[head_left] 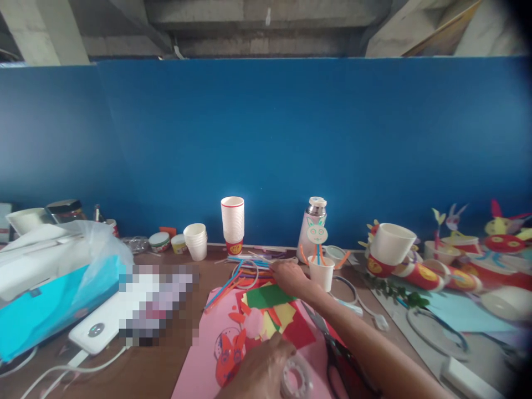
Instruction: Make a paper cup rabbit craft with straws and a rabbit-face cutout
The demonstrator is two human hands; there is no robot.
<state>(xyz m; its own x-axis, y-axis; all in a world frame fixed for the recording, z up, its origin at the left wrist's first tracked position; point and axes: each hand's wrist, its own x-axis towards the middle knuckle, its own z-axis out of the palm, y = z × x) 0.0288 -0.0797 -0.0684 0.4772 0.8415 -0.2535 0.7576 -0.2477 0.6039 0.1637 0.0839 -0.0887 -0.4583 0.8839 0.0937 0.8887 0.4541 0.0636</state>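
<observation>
My left hand (260,366), slightly blurred, is low in the view over the pink paper (195,343), fingers curled, with a clear roll of tape (296,378) against its thumb side. Farther forward, my right hand (287,277) reaches into a bundle of coloured pipe cleaners (245,271). Its fingers are bent together; what is between them is hidden. Beneath that wrist lie green paper (266,296) and yellow and red scraps. An orange paper cutout with a drawn face (230,357) is beside my left hand. Black-handled scissors (328,332) lie under my right forearm.
A paper cup with a rabbit-faced figure (321,274) stands before a thermos (305,230). Stacked cups (233,221) stand at the back. A white power bank (112,316) with cables and a blue bag (54,310) occupy the left; finished cup crafts (432,274) crowd the right.
</observation>
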